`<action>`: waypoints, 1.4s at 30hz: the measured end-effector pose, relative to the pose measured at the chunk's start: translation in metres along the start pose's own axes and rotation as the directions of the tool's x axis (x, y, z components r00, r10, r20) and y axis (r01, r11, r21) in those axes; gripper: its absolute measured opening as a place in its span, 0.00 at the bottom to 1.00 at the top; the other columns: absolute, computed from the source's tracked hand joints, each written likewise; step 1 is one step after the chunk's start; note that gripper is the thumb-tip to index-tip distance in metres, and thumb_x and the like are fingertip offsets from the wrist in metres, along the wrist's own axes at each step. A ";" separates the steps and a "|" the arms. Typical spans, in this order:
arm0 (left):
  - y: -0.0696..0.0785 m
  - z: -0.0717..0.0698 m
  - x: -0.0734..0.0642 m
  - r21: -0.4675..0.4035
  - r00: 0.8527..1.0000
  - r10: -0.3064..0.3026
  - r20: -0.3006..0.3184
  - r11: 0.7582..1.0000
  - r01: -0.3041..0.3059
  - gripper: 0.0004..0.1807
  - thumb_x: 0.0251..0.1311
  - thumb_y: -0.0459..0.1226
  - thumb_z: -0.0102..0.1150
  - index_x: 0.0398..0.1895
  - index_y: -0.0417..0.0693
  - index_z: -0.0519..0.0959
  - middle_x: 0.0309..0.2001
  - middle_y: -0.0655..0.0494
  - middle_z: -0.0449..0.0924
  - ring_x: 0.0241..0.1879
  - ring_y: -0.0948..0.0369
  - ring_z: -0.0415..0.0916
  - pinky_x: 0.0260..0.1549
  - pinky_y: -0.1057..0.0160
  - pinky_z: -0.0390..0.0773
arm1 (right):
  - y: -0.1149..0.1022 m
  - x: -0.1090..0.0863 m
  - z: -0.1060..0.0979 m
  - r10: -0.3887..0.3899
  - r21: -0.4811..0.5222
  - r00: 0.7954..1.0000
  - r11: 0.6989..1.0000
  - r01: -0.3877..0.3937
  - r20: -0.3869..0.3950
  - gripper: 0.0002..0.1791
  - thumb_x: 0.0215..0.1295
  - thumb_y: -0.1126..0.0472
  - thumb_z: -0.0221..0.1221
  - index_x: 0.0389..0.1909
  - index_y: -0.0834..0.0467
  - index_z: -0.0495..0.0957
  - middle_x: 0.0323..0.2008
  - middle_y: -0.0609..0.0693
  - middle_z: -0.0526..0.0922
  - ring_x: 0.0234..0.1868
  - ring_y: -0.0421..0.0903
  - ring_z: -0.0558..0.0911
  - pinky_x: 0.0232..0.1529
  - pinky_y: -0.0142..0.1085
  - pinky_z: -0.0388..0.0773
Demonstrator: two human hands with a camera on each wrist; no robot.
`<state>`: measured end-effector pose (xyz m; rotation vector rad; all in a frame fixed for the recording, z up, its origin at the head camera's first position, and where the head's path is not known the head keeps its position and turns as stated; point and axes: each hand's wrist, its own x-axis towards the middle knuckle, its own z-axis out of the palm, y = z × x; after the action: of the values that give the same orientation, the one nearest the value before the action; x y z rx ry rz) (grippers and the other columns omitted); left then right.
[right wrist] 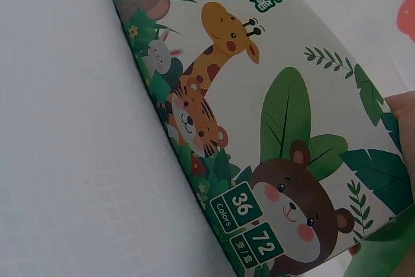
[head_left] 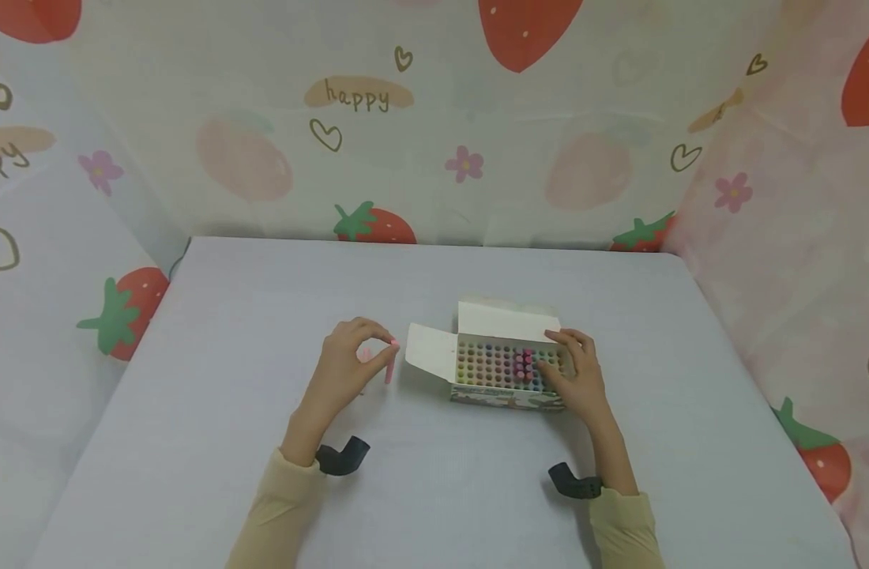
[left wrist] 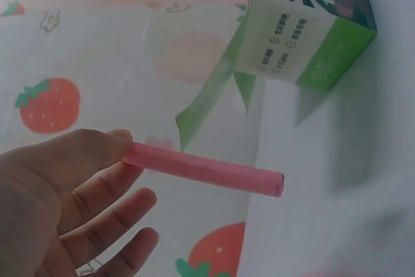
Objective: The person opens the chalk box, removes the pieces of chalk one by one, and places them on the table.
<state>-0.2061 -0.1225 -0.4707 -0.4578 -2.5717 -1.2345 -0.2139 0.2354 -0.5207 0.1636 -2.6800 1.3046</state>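
Note:
Between thumb and fingertips, my left hand (head_left: 345,359) pinches a pink chalk stick (left wrist: 207,170), which points downward beside the box in the head view. The opened chalk box (head_left: 505,399) holds many coloured sticks in rows. Several pink and magenta sticks (head_left: 523,365) stand higher than those around them. My right hand (head_left: 580,375) grips the box's right end, its thumb over the sticks and a finger at the back corner. Animal pictures cover the box's long side in the right wrist view; most of that hand is out of that frame.
A side flap (head_left: 430,352) spreads left from the box, and the lid (head_left: 509,320) stands open behind it. Something pink (head_left: 366,354) shows past my left hand on the white table (head_left: 264,284). Strawberry-print cloth (head_left: 434,158) hangs around the back and sides.

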 end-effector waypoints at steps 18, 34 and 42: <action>-0.034 -0.017 -0.009 0.151 0.978 -0.201 0.055 0.970 0.191 0.09 0.55 0.42 0.62 0.34 0.46 0.82 0.43 0.51 0.80 0.50 0.47 0.71 0.48 0.41 0.64 | 0.000 0.002 0.000 -0.014 -0.022 1.000 1.000 0.014 0.000 0.26 0.57 0.62 0.62 0.58 0.55 0.70 0.61 0.60 0.59 0.64 0.62 0.60 0.58 0.63 0.55; -0.061 -0.011 -0.006 0.205 0.938 -0.335 0.089 0.928 0.312 0.14 0.59 0.45 0.58 0.37 0.43 0.81 0.49 0.44 0.77 0.54 0.43 0.67 0.51 0.38 0.59 | 0.000 0.001 0.000 -0.002 -0.007 1.000 1.000 0.002 -0.003 0.26 0.58 0.63 0.61 0.58 0.56 0.69 0.61 0.59 0.59 0.64 0.62 0.60 0.58 0.63 0.54; -0.074 -0.002 -0.001 0.320 0.940 -0.341 0.017 0.892 0.318 0.16 0.57 0.48 0.58 0.35 0.44 0.82 0.49 0.41 0.78 0.49 0.40 0.70 0.44 0.39 0.65 | 0.002 0.001 0.001 0.012 0.000 1.000 1.000 -0.012 -0.002 0.26 0.57 0.63 0.62 0.59 0.55 0.69 0.62 0.59 0.59 0.64 0.62 0.59 0.59 0.63 0.53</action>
<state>-0.2331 -0.1678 -0.5226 0.0049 -2.9253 -0.8798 -0.2153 0.2356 -0.5225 0.1460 -2.6833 1.3080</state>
